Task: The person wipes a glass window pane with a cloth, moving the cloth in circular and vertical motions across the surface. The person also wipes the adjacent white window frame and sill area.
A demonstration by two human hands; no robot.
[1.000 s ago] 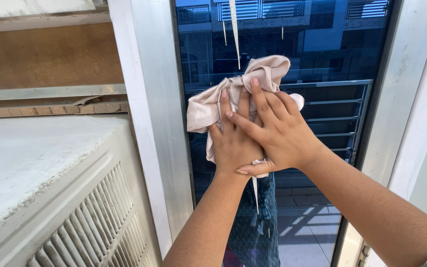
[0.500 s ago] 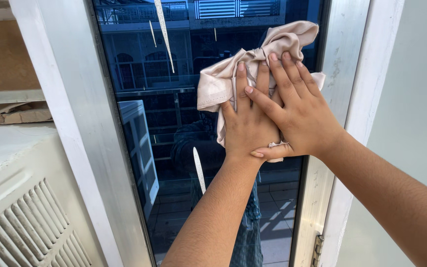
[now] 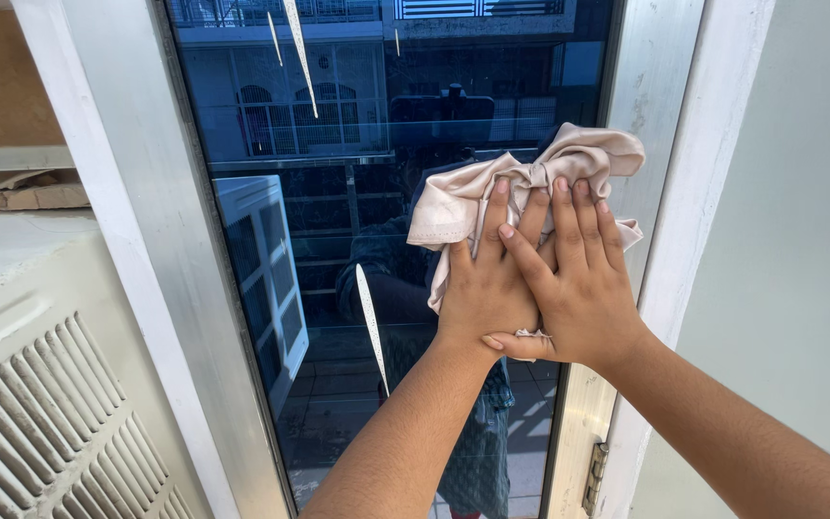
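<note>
Both arms reach up, hands stacked flat: the left hand [image 3: 485, 293] presses a crumpled beige cloth [image 3: 530, 178] against the dark glass pane [image 3: 338, 192], fingers spread, not clenched. The right hand [image 3: 578, 288] lies over it, open. Cloth sits just beside the pane's right frame [image 3: 641, 115].

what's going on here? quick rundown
A person is pressing a crumpled beige cloth flat against the dark glass pane of a metal-framed door. The left hand lies on the cloth and the right hand overlaps it, fingers spread. The cloth sits near the pane's right edge, beside the frame. Pale streaks show on the glass to the left. A louvred white unit stands at far left.
</note>
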